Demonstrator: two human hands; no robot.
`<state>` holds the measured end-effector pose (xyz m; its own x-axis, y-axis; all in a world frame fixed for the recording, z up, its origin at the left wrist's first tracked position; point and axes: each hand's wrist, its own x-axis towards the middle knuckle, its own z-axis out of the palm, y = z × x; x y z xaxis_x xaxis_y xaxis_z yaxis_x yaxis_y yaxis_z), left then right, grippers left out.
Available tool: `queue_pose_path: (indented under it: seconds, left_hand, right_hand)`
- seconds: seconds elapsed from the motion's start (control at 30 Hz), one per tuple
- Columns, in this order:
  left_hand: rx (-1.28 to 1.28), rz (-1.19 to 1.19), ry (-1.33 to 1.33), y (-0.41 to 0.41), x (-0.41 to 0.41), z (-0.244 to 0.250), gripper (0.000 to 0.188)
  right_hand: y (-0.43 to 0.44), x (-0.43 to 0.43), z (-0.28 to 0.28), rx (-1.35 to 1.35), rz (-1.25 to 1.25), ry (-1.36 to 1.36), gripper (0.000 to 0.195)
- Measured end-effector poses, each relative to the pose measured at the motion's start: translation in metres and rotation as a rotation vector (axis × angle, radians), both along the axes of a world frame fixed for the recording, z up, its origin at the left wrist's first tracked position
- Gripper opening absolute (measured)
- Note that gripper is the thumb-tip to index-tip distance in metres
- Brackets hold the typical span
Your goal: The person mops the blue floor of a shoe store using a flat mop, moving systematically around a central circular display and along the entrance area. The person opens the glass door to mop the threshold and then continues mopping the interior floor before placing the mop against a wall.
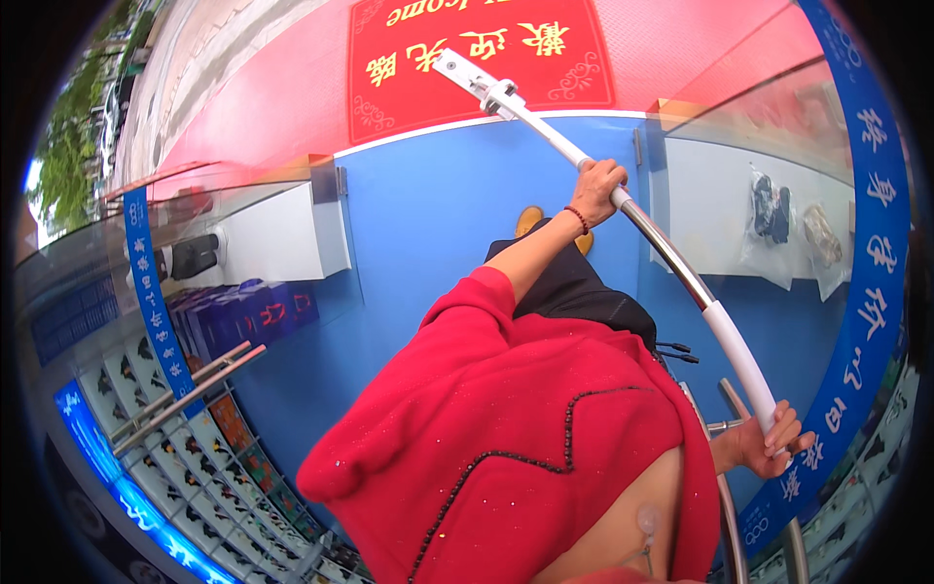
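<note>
A telescopic pole (668, 252), white and bare metal in sections, slants from the upper middle to the lower right; it looks like a mop handle. On its far end is a narrow white head (478, 80) with a bracket, raised over the red doormat (481, 91). My left hand (600, 191), with a beaded bracelet at the wrist, is wrapped around the pole's middle. Lower down, my right hand (770, 442) holds the white grip end beside the right glass door. My tan shoes (528, 219) are partly hidden by my arm and dark trousers.
Glass doors with blue lettered bands (875, 255) flank the blue floor (438, 204). Metal door handles (193, 398) jut out at left. White display ledges (284, 233) stand both sides, with bagged items (770, 215) at right. Purple boxes (255, 314) and shoe shelves (197, 467) are left.
</note>
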<state>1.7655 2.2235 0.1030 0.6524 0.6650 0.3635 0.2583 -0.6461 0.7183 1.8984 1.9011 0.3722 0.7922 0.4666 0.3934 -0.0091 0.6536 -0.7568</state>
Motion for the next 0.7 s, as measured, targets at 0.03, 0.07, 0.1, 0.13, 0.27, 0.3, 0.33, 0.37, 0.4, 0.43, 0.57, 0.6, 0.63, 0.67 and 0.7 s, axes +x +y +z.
queue_pose_path:
  seconds: [0.03, 0.07, 0.1, 0.13, 0.27, 0.3, 0.33, 0.37, 0.4, 0.43, 0.57, 0.6, 0.63, 0.67, 0.7]
  left_hand:
    - [-0.020, 0.028, 0.040, 0.004, -0.022, 0.001, 0.015]
    - [-0.043, 0.054, 0.079, 0.007, -0.045, 0.002, 0.015]
    - [-0.051, 0.113, 0.101, 0.008, -0.064, 0.004, 0.015]
    - [-0.061, 0.172, 0.122, 0.009, -0.083, 0.003, 0.015]
    - [-0.147, 0.392, 0.163, 0.016, -0.158, -0.021, 0.018]
    - [-0.187, 0.433, 0.169, 0.019, -0.175, -0.028, 0.018]
    - [-0.177, 0.528, 0.206, 0.016, -0.197, -0.037, 0.017]
    - [-0.200, 0.594, 0.217, 0.022, -0.215, -0.042, 0.016]
    - [-0.207, 0.660, 0.241, 0.029, -0.239, -0.055, 0.016]
    - [-0.220, 0.722, 0.283, 0.033, -0.261, -0.069, 0.018]
    - [-0.311, 0.943, 0.339, 0.063, -0.346, -0.108, 0.022]
    - [-0.307, 0.931, 0.347, 0.074, -0.366, -0.114, 0.021]
    - [-0.303, 0.913, 0.352, 0.088, -0.377, -0.116, 0.021]
    - [-0.322, 0.900, 0.310, 0.105, -0.380, -0.121, 0.021]
    - [-0.345, 0.890, 0.276, 0.121, -0.385, -0.126, 0.020]
  right_hand:
    - [0.017, 0.009, 0.000, -0.006, 0.063, 0.012, 0.022]
    - [0.036, 0.017, -0.002, -0.013, 0.123, 0.024, 0.021]
    - [0.055, 0.023, -0.002, -0.022, 0.170, 0.031, 0.020]
    - [0.079, 0.026, -0.003, -0.034, 0.266, 0.047, 0.021]
    - [0.174, 0.014, -0.021, -0.085, 0.582, 0.103, 0.019]
    - [0.198, 0.003, -0.027, -0.093, 0.639, 0.145, 0.019]
    - [0.224, -0.006, -0.041, -0.128, 0.691, 0.202, 0.018]
    - [0.250, -0.023, -0.049, -0.167, 0.708, 0.242, 0.018]
    - [0.278, -0.044, -0.056, -0.197, 0.760, 0.235, 0.015]
    - [0.303, -0.066, -0.061, -0.234, 0.812, 0.227, 0.014]
    - [0.386, -0.157, -0.058, -0.379, 1.078, 0.123, 0.007]
    - [0.402, -0.175, -0.056, -0.379, 1.100, 0.101, 0.006]
    - [0.415, -0.189, -0.055, -0.382, 1.116, 0.078, 0.005]
    - [0.426, -0.197, -0.054, -0.384, 1.127, 0.055, 0.004]
    - [0.433, -0.203, -0.055, -0.387, 1.094, 0.043, 0.004]
